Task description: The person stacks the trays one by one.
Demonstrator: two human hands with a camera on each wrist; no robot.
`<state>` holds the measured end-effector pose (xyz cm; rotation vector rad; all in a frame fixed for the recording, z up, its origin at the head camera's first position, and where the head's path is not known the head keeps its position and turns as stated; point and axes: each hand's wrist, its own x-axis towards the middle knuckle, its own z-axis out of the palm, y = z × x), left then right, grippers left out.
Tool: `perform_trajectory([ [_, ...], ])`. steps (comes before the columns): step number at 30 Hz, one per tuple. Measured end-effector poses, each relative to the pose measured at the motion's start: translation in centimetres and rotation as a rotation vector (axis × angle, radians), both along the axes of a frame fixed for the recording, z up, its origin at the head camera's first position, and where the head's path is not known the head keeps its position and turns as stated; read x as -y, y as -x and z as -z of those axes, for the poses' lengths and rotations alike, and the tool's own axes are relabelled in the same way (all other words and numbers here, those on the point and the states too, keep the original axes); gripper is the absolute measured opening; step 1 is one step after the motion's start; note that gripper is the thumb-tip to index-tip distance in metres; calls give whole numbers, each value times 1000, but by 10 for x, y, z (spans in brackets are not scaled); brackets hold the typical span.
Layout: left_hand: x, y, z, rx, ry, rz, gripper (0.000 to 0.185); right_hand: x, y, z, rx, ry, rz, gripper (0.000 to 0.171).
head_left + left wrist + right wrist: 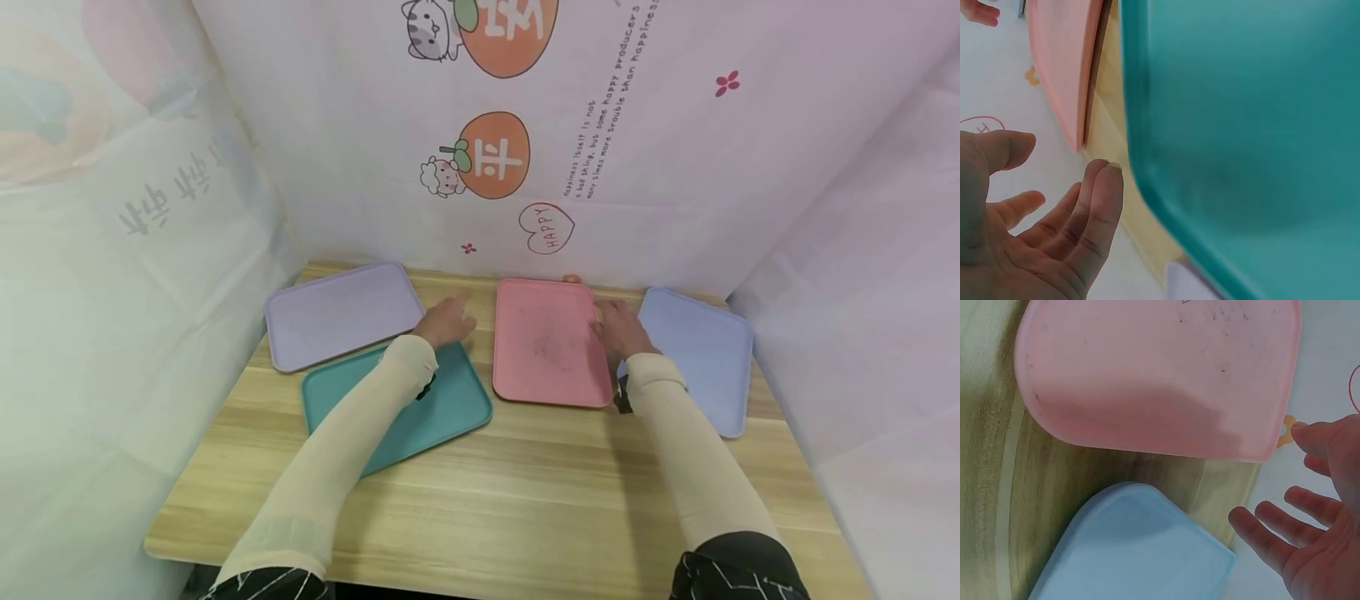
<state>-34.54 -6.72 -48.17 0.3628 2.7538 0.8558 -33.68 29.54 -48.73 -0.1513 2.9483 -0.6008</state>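
Note:
Over the top edge of a teal tray [450, 392], my left hand [446, 321] hovers with its fingers loosely bent and nothing held. The left wrist view shows that hand [1054, 231] apart from the tray's rim. A pink tray [551, 350] with dark scuff marks lies to its right. My right hand [621, 329] is by the pink tray's right edge, between it and a blue tray [705, 358]. In the right wrist view the right hand's [1322, 531] fingers are spread and hold nothing. A lilac tray [341, 312] lies at the back left.
The trays lie on a wood-grain table [540, 492]. A white printed sheet [637, 242] hangs behind it, and white sheets [862, 333] stand along both sides. The teal tray's upper left edge lies close to the lilac tray.

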Motion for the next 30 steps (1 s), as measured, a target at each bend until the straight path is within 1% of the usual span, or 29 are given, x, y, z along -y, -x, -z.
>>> perform_trajectory([
  [3, -4, -1, 3, 40, -24, -5, 70, -4, 2, 3, 4, 8, 2, 57],
  [5, -7, 2, 9, 73, -26, -5, 72, -6, 3, 5, 4, 17, 5, 57],
  [8, -7, 24, 44, 75, -33, 13, 74, -8, 3, 9, 13, 29, 11, 57],
  [10, -6, 39, 72, 75, -42, 19, 75, -8, 2, 12, 19, 34, 15, 56],
  [12, -6, 54, 101, 53, -56, 36, 75, -9, 1, 15, 34, 36, 22, 56],
  [13, -7, 55, 106, 69, -62, 35, 74, -9, 0, 16, 42, 38, 25, 57],
  [16, -9, 53, 112, 69, -68, 41, 71, -9, -2, 18, 55, 30, 27, 57],
  [20, -12, 44, 106, 77, -41, 41, 70, -6, -3, 24, 42, 25, 23, 55],
  [25, -13, 46, 109, 109, -9, 41, 70, -3, -3, 30, 26, 36, 27, 55],
  [30, -14, 48, 112, 145, -6, 23, 73, -2, -1, 30, 16, 31, 22, 55],
])
